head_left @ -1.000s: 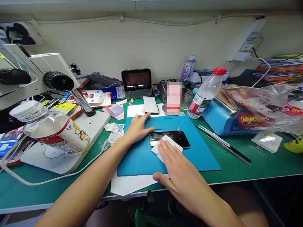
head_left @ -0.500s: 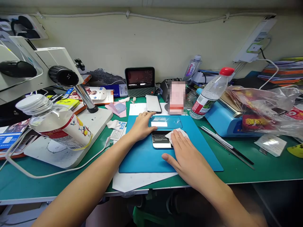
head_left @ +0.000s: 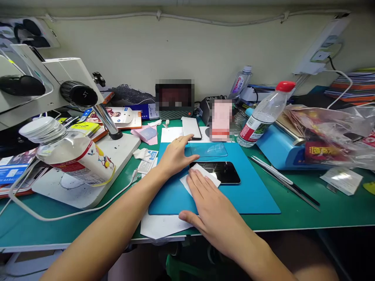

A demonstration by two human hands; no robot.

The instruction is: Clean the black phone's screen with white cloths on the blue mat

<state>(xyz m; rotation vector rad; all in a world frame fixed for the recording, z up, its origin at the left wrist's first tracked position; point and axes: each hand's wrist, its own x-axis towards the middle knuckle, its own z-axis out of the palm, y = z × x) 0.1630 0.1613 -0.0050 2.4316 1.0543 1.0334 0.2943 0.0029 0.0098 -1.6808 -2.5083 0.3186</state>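
White wipe [head_left: 185,182] pressed beneath a flattened right hand [head_left: 212,205], now slid from right end to left of the black phone [head_left: 230,173], between far and near edges of the blue mat [head_left: 254,199], suggesting full-length wiping, near a loosely spread, seemingly empty left hand [head_left: 177,156].

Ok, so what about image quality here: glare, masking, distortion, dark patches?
Head view: pale reflections show on the black phone; pixelation masks most of the display at the back and the upright pink item; wide-angle stretch probably exaggerates the red-capped bottle's lean; below the bench, shadow hides detail.
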